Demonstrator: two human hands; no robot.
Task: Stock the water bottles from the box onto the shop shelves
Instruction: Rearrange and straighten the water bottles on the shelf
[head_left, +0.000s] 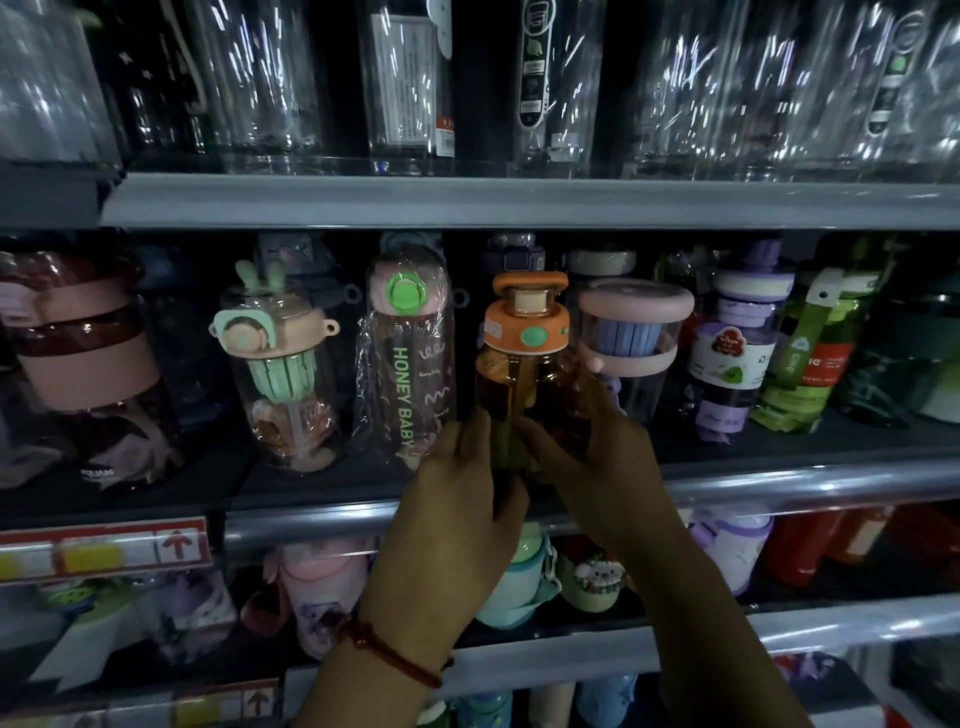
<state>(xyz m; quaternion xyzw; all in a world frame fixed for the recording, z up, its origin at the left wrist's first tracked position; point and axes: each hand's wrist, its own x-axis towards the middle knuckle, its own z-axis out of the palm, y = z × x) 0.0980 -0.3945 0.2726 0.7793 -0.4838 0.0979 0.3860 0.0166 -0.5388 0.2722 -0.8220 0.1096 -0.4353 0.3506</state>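
- Head view: both hands are on one bottle at the middle shelf.
- Amber see-through plastic water bottle with an orange lid and green button is upright in the front row of the grey-edged middle shelf. Its base is hidden by the hands, so I cannot tell if it sits on the shelf.
- Left hand has its fingers curled round the bottle's lower left side and grips it. There is a red string bracelet on the wrist.
- Right hand has its fingers wrapped round the lower right side, thumb at the front, and grips the same bottle.
- Just beside it on the left is a clear plastic-wrapped bottle with a pink lid and green "HONEY BABY" lettering.
- Just beside it on the right is a clear cup with a pink flat lid and pink band; the right hand's fingertips are close to it.
- Farther left is a clear bottle with a mint-green eared lid; farther right is a purple-capped labelled bottle.
- The upper shelf holds blurred clear tall bottles.
- On the lower shelf, a teal-and-cream bottle shows below the hands, and a red price strip is at left.
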